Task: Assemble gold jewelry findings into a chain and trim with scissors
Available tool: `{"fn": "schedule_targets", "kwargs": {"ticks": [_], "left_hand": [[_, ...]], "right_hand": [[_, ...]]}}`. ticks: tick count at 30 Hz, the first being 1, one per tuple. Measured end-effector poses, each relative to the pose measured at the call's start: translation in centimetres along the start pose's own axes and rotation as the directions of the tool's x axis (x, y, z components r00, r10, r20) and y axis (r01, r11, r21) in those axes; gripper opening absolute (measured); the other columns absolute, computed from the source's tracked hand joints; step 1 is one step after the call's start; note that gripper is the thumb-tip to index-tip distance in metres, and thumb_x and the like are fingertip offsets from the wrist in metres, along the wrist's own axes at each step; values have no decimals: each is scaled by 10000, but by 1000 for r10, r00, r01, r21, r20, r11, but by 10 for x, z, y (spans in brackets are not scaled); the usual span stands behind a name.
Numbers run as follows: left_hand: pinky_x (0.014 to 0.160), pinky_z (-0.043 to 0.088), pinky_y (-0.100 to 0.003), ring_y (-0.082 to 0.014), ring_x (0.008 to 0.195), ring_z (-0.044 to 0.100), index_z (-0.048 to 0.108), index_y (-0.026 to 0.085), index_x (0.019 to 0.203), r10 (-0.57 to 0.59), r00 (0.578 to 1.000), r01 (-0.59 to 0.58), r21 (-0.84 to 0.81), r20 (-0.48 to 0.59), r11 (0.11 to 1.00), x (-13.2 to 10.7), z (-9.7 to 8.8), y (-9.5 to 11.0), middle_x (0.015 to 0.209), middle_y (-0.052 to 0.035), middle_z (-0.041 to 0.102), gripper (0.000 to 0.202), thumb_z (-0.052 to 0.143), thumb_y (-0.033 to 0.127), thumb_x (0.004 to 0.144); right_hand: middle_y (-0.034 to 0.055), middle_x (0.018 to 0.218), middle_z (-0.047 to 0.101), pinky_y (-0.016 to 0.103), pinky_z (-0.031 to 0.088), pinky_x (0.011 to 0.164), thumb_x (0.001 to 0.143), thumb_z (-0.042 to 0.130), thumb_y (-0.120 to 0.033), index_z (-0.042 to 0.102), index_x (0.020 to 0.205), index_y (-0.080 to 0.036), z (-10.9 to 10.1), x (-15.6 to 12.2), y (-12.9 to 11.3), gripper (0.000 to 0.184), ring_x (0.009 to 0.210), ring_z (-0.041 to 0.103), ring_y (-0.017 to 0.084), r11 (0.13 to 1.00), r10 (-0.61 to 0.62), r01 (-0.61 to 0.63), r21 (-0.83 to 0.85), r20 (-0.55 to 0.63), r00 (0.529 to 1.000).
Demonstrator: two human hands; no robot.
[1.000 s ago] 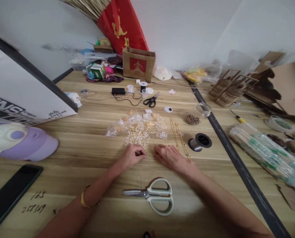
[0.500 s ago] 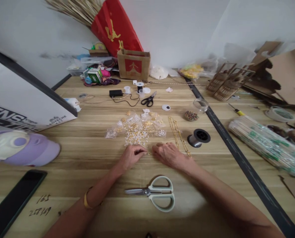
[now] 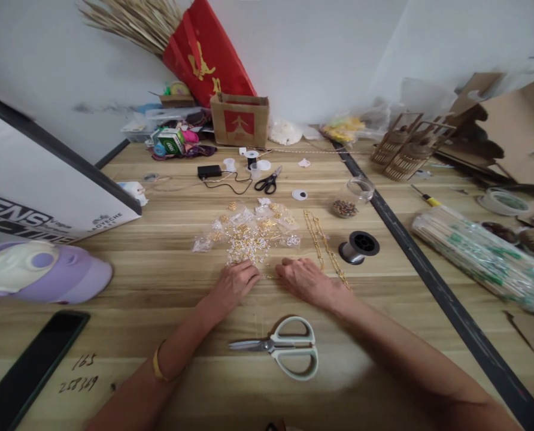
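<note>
My left hand (image 3: 235, 285) rests on the table at the near edge of a pile of small clear and gold beads (image 3: 248, 244), its fingers bent and held together. Whatever is under its fingertips is hidden. My right hand (image 3: 303, 279) is curled closed on the tabletop, with a short thin gold strand (image 3: 269, 276) poking out from its fingertips towards the left hand. Right beyond the right hand lies a gold chain (image 3: 323, 242). Closer to me, scissors with pale green handles (image 3: 296, 347) lie flat, blades pointing left.
A spool of wire (image 3: 359, 247) and a jar of coloured beads (image 3: 351, 200) stand to the right. Black scissors (image 3: 268, 182) lie farther back. At left are a phone (image 3: 31, 365), a purple-and-white object (image 3: 64, 272) and a large box (image 3: 46, 191).
My left hand has turned palm down, its fingertips shifting slightly left and away from the gold strand. The right hand stays in nearly the same place. The view has shifted a little.
</note>
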State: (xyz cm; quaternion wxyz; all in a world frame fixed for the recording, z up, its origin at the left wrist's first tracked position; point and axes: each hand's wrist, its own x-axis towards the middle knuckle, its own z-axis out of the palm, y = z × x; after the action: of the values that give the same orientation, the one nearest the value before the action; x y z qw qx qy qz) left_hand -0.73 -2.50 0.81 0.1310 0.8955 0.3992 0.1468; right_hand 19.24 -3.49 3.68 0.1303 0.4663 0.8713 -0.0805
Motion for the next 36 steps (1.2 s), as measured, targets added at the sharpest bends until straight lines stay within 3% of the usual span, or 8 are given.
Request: {"fn": "schedule_targets", "kwargs": {"ticks": [9, 17, 24, 28, 36], "left_hand": [[661, 407, -242, -141, 688, 574, 587, 154, 733, -34, 999, 35, -21, 29, 999, 1, 2, -5, 732, -22, 628, 192, 501, 242, 882], [681, 425, -241, -139, 708, 587, 606, 160, 764, -35, 998, 39, -77, 56, 996, 2, 0, -3, 767, -21, 652, 122, 531, 186, 857], [693, 442, -255, -142, 740, 559, 588, 157, 746, 11, 1000, -10, -113, 6, 994, 2, 6, 3, 793, -31, 595, 165, 494, 199, 876], [764, 461, -281, -157, 829, 563, 592, 156, 789, 28, 999, -33, -182, -32, 983, 4, 9, 5, 854, -46, 603, 122, 505, 186, 869], [867, 445, -326, -176, 932, 553, 588, 149, 795, 74, 995, -83, -158, -63, 984, 4, 10, 6, 977, -65, 611, 102, 515, 174, 862]], "right_hand": [[132, 882, 640, 262, 421, 650, 865, 449, -125, 595, 931, -120, 4, 0, 1, 161, 801, 623, 211, 1000, 2, -2, 2, -19, 1000], [126, 903, 654, 237, 396, 627, 870, 423, -102, 595, 927, -118, -8, -3, -2, 182, 772, 631, 187, 999, 28, -29, 36, 14, 999], [109, 893, 653, 243, 358, 584, 905, 395, -144, 580, 907, -143, -5, -1, 2, 184, 740, 627, 184, 999, 42, -42, 28, -11, 999], [102, 888, 645, 247, 341, 581, 924, 365, -163, 569, 932, -141, -6, -1, 5, 206, 746, 621, 177, 999, 31, -29, 45, -27, 999], [83, 896, 640, 249, 319, 562, 905, 373, -138, 544, 929, -157, -14, -5, 9, 174, 737, 604, 173, 998, 36, -35, 53, -33, 999]]}}
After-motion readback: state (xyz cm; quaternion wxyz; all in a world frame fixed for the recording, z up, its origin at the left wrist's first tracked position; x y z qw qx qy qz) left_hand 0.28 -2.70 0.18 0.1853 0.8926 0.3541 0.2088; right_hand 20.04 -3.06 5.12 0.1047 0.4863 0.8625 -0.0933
